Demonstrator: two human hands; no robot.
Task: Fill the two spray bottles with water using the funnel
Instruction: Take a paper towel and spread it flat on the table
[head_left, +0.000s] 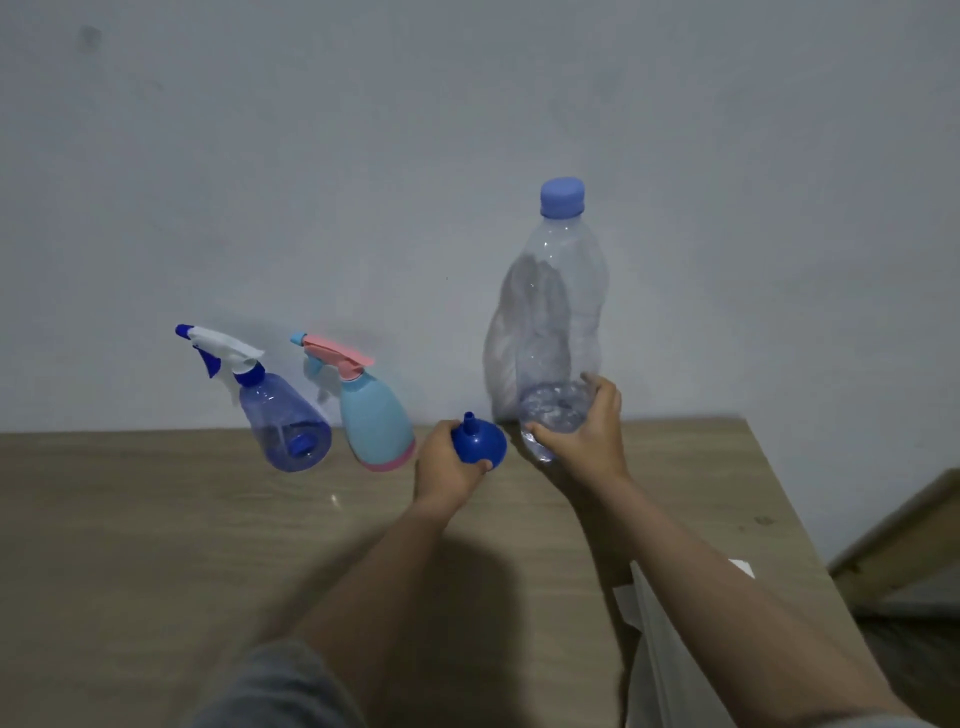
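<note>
Two spray bottles stand at the back of the wooden table (156, 545): a clear blue one (283, 415) with a white and blue trigger head, and to its right a light blue one (376, 423) with a pink head and pink base. My left hand (447, 470) grips a blue funnel (479, 441), spout pointing up, just right of the light blue bottle. My right hand (587, 436) holds the bottom of a large clear water bottle (550, 322) with a blue cap screwed on. The bottle stands upright near the wall.
A grey wall (467, 130) rises right behind the table. The table's right edge runs diagonally down past my right forearm, with a white paper (654, 623) lying near it. Another wooden surface (909, 535) sits lower at the right.
</note>
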